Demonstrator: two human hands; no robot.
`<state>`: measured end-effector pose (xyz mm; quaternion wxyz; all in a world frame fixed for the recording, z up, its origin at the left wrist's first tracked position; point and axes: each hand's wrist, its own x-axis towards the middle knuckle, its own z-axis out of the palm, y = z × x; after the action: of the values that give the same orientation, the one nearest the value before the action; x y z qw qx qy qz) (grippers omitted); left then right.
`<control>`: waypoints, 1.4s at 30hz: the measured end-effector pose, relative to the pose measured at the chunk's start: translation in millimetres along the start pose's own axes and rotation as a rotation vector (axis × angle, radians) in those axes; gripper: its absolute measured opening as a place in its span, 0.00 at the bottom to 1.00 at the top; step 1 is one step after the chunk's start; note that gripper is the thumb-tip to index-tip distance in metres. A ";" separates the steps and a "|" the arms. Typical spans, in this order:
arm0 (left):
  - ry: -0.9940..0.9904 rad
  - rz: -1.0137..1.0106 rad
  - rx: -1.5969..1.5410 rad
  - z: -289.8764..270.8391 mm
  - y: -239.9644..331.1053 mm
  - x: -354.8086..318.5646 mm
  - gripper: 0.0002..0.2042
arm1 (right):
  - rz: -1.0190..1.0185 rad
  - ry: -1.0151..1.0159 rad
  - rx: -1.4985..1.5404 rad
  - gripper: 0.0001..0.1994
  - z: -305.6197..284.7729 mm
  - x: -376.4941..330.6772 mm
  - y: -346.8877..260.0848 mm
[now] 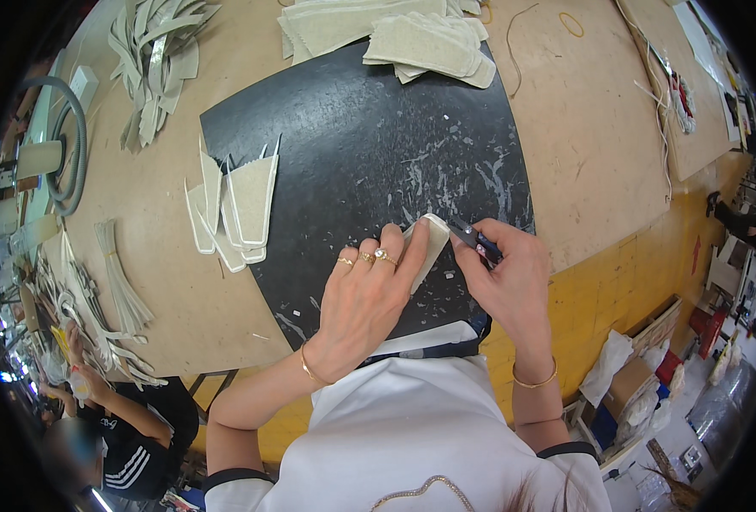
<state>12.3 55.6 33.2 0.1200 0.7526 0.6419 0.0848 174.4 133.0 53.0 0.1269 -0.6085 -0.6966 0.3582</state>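
Note:
On the black mat (344, 145), a cream fabric piece with white edging (430, 252) lies under my left hand (363, 294). The index fingertip rests near the piece's far end, fingers held close together; the left thumb is hidden. My right hand (514, 273) is closed around small dark thread snips (478, 242). Their tips sit right beside the far corner of the piece; whether they touch it is too small to tell. Left of the hands, several similar edged pieces (248, 205) lie overlapped across the mat's left edge, with thin strip ends sticking up.
Cream pieces are stacked (429, 47) at the mat's far edge. Bundles of pale strips (152, 68) lie far left, others (122, 282) near left. A grey hose (78, 154) curls at the table's left. A co-worker (130, 427) is at lower left. Boxes (630, 384) stand right.

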 end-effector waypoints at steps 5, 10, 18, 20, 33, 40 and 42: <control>0.010 0.002 0.010 1.8 -0.4 -0.7 0.30 | -0.014 0.007 -0.024 0.11 0.7 1.0 -0.4; 0.008 0.003 0.010 2.4 -0.8 -0.8 0.31 | 0.004 -0.029 -0.052 0.11 -1.1 1.9 -1.3; 0.030 0.042 0.065 2.0 -2.3 0.8 0.27 | 0.092 -0.074 0.057 0.11 -3.2 3.4 -2.7; 0.047 0.059 0.075 2.3 -2.7 1.3 0.25 | 0.079 -0.083 0.011 0.11 -5.0 3.7 -2.9; 0.039 0.072 0.094 4.4 -3.6 1.5 0.28 | 0.091 -0.142 -0.090 0.09 -8.7 6.3 -5.7; 0.039 0.018 0.035 6.7 -5.0 1.4 0.30 | 0.076 -0.105 -0.055 0.09 -5.8 6.1 -4.4; 0.073 0.107 0.012 5.3 -11.1 2.5 0.30 | 0.090 -0.122 -0.075 0.10 -6.7 6.9 -4.1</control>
<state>3.6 59.3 24.9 0.0873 0.7831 0.6050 0.1147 173.8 141.8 58.6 0.0452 -0.6206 -0.6879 0.3736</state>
